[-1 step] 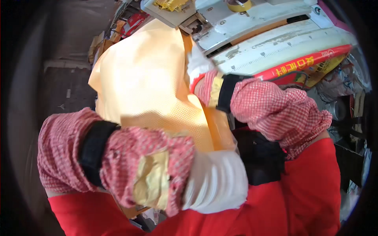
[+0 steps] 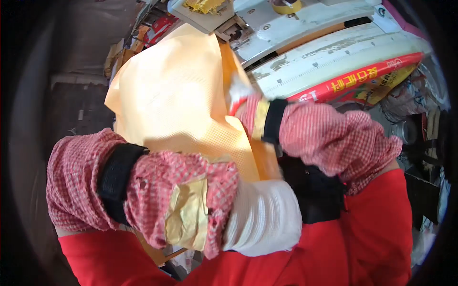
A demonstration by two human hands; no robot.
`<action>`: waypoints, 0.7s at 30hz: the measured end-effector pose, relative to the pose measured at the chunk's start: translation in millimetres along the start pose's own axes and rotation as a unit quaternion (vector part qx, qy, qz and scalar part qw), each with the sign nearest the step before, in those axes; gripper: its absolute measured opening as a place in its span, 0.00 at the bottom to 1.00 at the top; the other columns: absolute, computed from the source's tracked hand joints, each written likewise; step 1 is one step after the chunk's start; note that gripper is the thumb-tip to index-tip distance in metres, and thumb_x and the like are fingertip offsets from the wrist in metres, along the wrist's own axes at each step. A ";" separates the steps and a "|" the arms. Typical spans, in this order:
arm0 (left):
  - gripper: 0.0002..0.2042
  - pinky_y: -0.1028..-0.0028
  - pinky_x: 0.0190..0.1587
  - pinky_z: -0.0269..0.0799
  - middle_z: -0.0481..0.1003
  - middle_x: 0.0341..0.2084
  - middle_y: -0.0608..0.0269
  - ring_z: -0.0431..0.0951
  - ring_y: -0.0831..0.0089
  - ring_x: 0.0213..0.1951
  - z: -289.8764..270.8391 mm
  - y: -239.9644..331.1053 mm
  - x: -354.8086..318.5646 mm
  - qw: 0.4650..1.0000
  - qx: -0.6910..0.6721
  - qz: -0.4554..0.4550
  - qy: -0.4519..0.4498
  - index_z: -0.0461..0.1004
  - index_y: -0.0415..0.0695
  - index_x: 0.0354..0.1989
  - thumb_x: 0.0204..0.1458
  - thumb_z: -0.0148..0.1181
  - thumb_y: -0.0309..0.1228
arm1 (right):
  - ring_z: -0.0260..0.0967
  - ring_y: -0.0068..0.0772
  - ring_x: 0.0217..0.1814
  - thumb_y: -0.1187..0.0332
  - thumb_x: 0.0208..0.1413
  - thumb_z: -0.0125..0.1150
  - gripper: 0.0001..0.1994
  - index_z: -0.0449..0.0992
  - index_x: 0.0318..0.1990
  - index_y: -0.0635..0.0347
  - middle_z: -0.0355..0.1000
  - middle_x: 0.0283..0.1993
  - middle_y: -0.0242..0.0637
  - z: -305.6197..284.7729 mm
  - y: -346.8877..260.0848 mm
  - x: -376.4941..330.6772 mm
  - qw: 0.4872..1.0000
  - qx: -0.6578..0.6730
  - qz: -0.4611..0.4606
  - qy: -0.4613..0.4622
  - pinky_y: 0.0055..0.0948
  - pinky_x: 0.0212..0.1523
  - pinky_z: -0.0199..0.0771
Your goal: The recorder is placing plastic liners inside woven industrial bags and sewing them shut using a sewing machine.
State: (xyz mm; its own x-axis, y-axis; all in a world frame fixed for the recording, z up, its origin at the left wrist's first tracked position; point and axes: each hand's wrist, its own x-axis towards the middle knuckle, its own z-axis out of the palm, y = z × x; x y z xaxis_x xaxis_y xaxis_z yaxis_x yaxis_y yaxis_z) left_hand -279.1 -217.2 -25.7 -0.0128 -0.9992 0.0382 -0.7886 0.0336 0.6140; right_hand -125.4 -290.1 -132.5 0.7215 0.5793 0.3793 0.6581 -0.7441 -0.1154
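Observation:
A large yellow-orange woven sheet [image 2: 176, 100] is held up in front of me and fills the middle of the view. My left hand [image 2: 262, 219], in a white knit glove, is closed at the sheet's lower edge. A red checked sleeve cover with a black wrist strap and a patch of yellow tape covers that forearm. My right hand [image 2: 240, 93], also in a white glove, grips the sheet's right edge higher up. Its fingers are partly hidden behind the fabric. A red garment [image 2: 372, 238] covers my body below.
A worn white machine table [image 2: 334, 52] with a ruler scale lies behind the sheet. A yellow tape roll [image 2: 286, 5] sits on its far part, and a red and yellow printed pack [image 2: 362, 78] on its near edge. Clutter stands at the right, dark floor at the left.

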 end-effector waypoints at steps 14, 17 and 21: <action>0.07 0.66 0.26 0.68 0.69 0.17 0.60 0.73 0.61 0.24 -66.5 9.9 1.5 0.957 -0.016 -0.183 -0.225 0.70 0.45 0.19 0.36 0.55 0.35 | 0.70 0.40 0.33 0.70 0.43 0.50 0.08 0.74 0.31 0.57 0.70 0.27 0.42 -52.0 35.2 -44.6 0.928 0.325 0.045 0.175 0.35 0.29 0.69; 0.08 0.68 0.27 0.70 0.71 0.21 0.60 0.73 0.62 0.25 -49.6 10.1 -3.0 0.976 0.011 -0.044 -0.214 0.70 0.45 0.23 0.37 0.55 0.35 | 0.69 0.47 0.34 0.71 0.42 0.52 0.11 0.73 0.36 0.58 0.70 0.30 0.45 -6.2 48.3 -64.0 0.972 0.233 0.028 -0.026 0.36 0.33 0.70; 0.08 0.66 0.29 0.70 0.71 0.24 0.58 0.74 0.61 0.27 -20.4 12.5 -34.7 0.992 -0.012 -0.050 -0.113 0.70 0.44 0.25 0.40 0.54 0.35 | 0.70 0.40 0.36 0.65 0.35 0.58 0.11 0.75 0.30 0.57 0.72 0.31 0.43 -20.1 -22.2 -71.9 0.897 0.277 0.051 -0.342 0.35 0.35 0.69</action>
State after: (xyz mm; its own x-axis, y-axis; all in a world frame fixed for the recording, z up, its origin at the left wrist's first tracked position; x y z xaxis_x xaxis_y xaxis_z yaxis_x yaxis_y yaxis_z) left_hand -276.0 -181.7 -3.2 -0.0751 -0.9772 -0.1988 -0.7775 -0.0674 0.6252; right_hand -196.2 -321.9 -138.7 0.6230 0.7269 -0.2891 0.4500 -0.6353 -0.6276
